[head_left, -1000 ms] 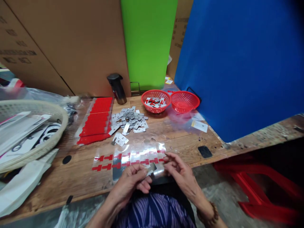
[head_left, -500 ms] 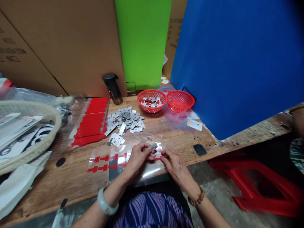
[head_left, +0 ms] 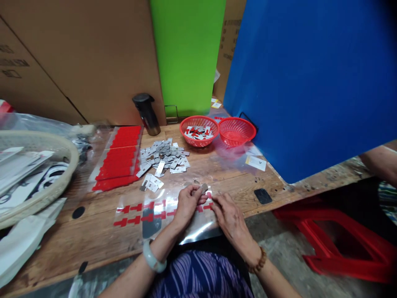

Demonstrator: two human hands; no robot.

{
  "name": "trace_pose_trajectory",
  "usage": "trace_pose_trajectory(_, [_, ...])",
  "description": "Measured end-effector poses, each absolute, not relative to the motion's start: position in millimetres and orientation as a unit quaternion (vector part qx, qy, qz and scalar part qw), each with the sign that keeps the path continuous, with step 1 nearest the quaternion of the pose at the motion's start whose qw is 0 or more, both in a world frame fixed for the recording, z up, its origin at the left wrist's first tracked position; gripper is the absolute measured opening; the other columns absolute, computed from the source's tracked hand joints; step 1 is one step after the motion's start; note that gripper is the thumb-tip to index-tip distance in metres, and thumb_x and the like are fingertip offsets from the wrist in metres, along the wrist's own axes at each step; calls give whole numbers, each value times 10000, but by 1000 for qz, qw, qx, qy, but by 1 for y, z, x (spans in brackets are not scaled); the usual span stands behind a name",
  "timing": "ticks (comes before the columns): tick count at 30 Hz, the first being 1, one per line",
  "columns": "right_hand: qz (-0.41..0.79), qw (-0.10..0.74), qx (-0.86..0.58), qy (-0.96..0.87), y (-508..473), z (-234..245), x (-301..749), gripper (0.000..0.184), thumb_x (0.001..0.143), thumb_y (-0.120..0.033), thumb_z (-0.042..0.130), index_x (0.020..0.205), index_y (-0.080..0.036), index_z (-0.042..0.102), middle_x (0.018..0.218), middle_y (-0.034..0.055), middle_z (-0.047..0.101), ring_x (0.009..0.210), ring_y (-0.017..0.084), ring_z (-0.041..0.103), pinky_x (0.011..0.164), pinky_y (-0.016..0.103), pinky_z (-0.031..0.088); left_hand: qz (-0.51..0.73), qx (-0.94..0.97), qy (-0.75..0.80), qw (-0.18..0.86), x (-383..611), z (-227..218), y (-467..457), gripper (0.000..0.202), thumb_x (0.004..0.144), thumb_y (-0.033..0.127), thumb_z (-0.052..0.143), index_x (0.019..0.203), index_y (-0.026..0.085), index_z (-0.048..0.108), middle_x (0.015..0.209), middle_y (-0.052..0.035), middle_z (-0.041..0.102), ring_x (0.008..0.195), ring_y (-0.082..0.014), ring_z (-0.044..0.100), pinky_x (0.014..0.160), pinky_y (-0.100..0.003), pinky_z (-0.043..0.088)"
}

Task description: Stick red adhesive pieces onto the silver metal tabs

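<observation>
A clear film sheet (head_left: 149,213) carrying a row of red T-shaped stickers lies at the near edge of the wooden table (head_left: 102,240). My left hand (head_left: 187,203) rests over the sheet's right part, fingers pinched on a small grey metal plate (head_left: 204,188). Just to its right, my right hand (head_left: 226,212) presses down on the sheet's right end, its fingertips curled at a red sticker. A loose pile of the same metal plates (head_left: 163,157) sits a little farther back.
Red sticker sheets (head_left: 119,159) lie left of the pile. Two red baskets (head_left: 199,131) (head_left: 237,131) stand behind, one holding plates. A black bottle (head_left: 145,114), a wicker basket (head_left: 37,174), cardboard boxes, green and blue boards surround them. Another person's arm (head_left: 380,159) shows at right; a red stool (head_left: 341,244) stands below.
Both hands went forward from my lap edge onto the film sheet. The left hand carried the metal plate up to the sheet's right end. A person's arm came into view at right.
</observation>
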State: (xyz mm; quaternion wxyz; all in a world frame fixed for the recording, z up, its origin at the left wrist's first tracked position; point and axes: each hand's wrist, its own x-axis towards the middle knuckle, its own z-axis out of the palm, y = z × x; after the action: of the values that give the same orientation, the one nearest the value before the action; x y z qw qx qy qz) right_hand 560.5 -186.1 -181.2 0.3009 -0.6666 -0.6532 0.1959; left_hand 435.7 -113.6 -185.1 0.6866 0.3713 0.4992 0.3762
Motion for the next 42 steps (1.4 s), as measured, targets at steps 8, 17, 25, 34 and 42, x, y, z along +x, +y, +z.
trace_pose_trajectory(8, [174,288,-653,-678,-172,-192,569,153,859,-183,428,802,-192,569,801,54,545,752,176,529,687,280,413,391,380,505,669,440,-188,-106,160,722,250,655,757,118,571,632,-34,663,591,-151,674,617,-264,547])
trace_pose_trajectory(17, [174,281,-676,-659,-181,-182,558,132,861,-147,398,784,-190,496,804,40,511,753,173,484,699,288,392,395,411,519,637,441,-189,-113,221,727,331,640,784,121,603,650,-49,673,619,-168,673,641,-285,537])
trace_pose_trajectory(25, [176,316,-667,-651,-180,-183,556,141,846,-116,403,749,-191,471,786,34,489,753,175,470,706,302,397,400,428,519,623,441,-190,-116,226,747,330,613,818,116,597,696,-77,687,663,-188,681,667,-308,534])
trace_pose_trajectory(34, [112,321,-595,-728,-190,-185,563,137,858,-106,399,835,-186,509,985,87,543,932,216,479,805,374,382,402,420,536,613,442,-190,-115,134,770,247,579,821,125,594,664,-54,688,618,-177,677,650,-307,536])
trace_pose_trajectory(42, [144,361,-561,-731,-202,-171,567,133,854,-93,417,831,-198,496,937,57,557,939,199,486,870,398,335,395,396,532,635,443,-186,-114,107,757,212,607,801,117,588,606,-27,660,585,-155,671,599,-245,532])
